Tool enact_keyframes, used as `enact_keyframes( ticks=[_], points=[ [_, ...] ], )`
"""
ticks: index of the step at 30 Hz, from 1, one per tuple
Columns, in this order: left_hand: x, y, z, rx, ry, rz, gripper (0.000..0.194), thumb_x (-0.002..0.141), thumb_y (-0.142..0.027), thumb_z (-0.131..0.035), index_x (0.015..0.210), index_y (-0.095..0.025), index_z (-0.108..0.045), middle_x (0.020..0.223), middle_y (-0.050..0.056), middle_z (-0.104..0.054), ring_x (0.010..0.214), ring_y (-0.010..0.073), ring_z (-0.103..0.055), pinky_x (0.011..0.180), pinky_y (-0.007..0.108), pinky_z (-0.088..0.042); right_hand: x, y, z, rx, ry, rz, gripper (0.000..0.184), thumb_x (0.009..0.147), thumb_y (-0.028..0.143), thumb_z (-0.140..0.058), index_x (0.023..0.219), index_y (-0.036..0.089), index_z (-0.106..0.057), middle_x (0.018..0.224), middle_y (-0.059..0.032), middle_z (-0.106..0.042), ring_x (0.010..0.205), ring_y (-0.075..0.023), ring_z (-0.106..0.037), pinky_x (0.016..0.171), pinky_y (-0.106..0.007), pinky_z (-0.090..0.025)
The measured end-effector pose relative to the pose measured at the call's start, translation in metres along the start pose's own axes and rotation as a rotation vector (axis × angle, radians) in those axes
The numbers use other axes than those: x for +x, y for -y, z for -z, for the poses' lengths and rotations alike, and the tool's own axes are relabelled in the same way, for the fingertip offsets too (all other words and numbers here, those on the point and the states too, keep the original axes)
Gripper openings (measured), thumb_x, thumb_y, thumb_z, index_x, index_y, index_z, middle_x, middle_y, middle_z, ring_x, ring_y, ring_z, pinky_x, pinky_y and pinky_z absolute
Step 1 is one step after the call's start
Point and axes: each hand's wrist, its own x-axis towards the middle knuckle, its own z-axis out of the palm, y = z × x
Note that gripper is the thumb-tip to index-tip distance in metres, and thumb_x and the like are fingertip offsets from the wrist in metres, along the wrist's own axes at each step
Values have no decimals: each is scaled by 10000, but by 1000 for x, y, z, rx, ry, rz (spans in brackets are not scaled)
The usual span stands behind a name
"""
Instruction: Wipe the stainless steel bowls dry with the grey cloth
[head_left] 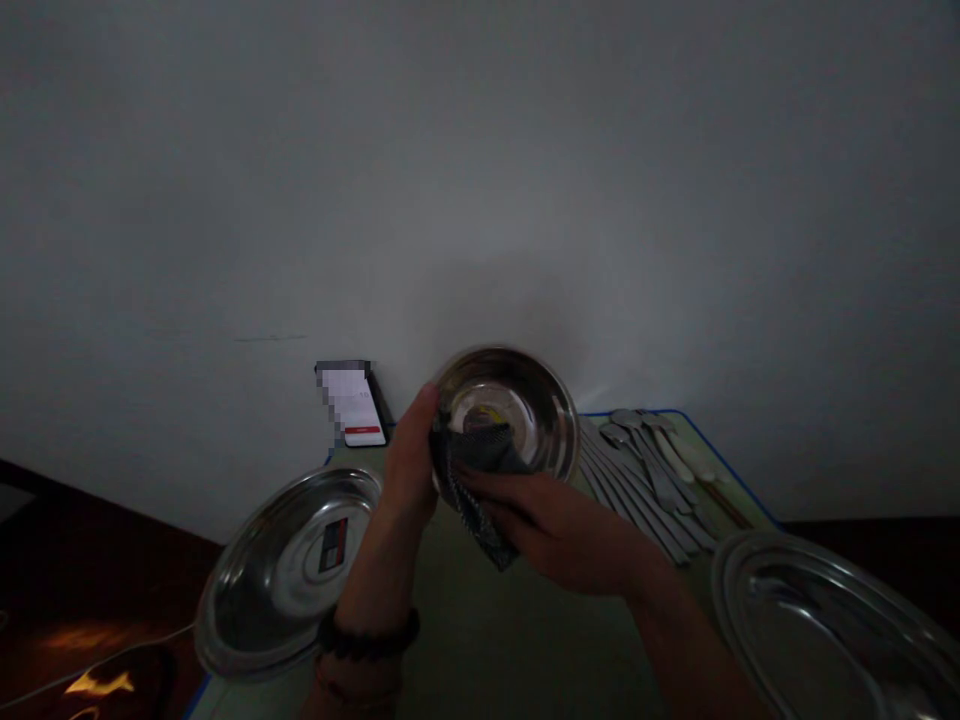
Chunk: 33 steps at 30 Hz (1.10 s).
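Observation:
A shiny metal bowl (551, 400) is held up above the table, its inside tilted towards me. My left hand (412, 450) grips the bowl's left rim, with the thumb along the edge. In my right hand (559, 525) is a dark patterned cloth (487, 450), pressed against the inside of the bowl at its lower left. Part of the cloth hangs below the rim. A coloured label (482, 416) shows on the bowl's bottom, partly covered by the cloth.
A large metal basin (247, 590) with a label stands at left, and an oval metal tray (750, 570) at right. Several spoons and other cutlery (637, 490) lie at the back right. A phone (352, 405) leans on the wall (480, 180) behind the green table (480, 650).

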Motion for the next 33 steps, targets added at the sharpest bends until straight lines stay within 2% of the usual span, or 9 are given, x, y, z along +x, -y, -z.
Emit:
enact_keyframes(
  ticks=[4, 9, 13, 17, 19, 22, 25, 29, 33],
  points=[
    [1, -5, 7, 42, 35, -4, 436, 803, -559, -551, 1004, -208, -713, 1011, 53, -739, 1095, 269, -610, 961, 377, -457, -5, -16, -4, -382, -50, -201, 377, 921, 146, -393, 1246, 161, -585, 1290, -98, -602, 1236, -224, -521, 1084, -442, -367],
    [-2, -1, 5, -9, 210, 37, 449, 816, -549, -537, 1062, -209, -697, 991, 55, -746, 1062, 268, -630, 947, 386, -462, -5, -42, -9, -756, -267, -317, 509, 882, 95, -340, 1386, 78, -416, 1487, -132, -351, 1388, -279, -296, 1148, -539, -205],
    [-4, 6, 0, -37, 318, 42, 446, 822, -517, -553, 1074, -178, -697, 1035, 66, -738, 1120, 267, -598, 1001, 386, -418, 4, -51, -15, -685, -349, -253, 576, 883, 94, -316, 1457, 100, -275, 1555, -94, -172, 1437, -256, -127, 1165, -528, -173],
    [-5, 5, 1, -25, 349, 85, 462, 811, -542, -555, 1015, -162, -720, 986, 84, -747, 1131, 284, -589, 988, 398, -427, 10, -47, -23, -402, -258, -133, 554, 937, 191, -302, 1476, 112, -203, 1566, -127, -97, 1441, -227, -56, 1159, -516, -192],
    [-5, 4, 3, 13, 302, 70, 451, 796, -558, -565, 956, -172, -735, 972, 81, -749, 1132, 288, -586, 985, 393, -431, 11, -38, -23, -280, -145, -62, 536, 950, 228, -314, 1470, 127, -229, 1555, -131, -170, 1438, -213, -96, 1160, -505, -190],
    [-2, 3, 8, 82, 80, 6, 402, 766, -554, -605, 905, -200, -736, 1013, 73, -737, 1167, 293, -561, 1009, 407, -414, 9, -20, -18, -133, 19, 26, 507, 962, 258, -330, 1450, 127, -287, 1518, -119, -292, 1421, -181, -200, 1162, -440, -227],
    [3, 6, 13, 112, -123, -17, 379, 761, -538, -612, 916, -211, -723, 1062, 77, -715, 1199, 293, -536, 1028, 437, -396, 4, -5, -7, -68, 52, 37, 460, 959, 258, -370, 1412, 179, -375, 1449, -76, -438, 1352, -164, -374, 1133, -392, -310],
    [7, 9, 14, 34, -109, -21, 464, 782, -593, -545, 911, -178, -707, 989, 81, -721, 1098, 284, -599, 959, 422, -456, -8, -1, 5, -181, 20, -106, 376, 919, 230, -459, 1283, 190, -545, 1282, -77, -609, 1188, -216, -560, 1032, -413, -425],
    [6, 6, 8, -20, -120, 9, 475, 789, -596, -535, 940, -176, -699, 990, 79, -716, 1034, 263, -623, 918, 391, -482, -15, -8, 11, -289, 5, -151, 541, 771, 249, -687, 1288, 180, -540, 1329, -90, -571, 1232, -254, -512, 1050, -431, -390]
  ],
)
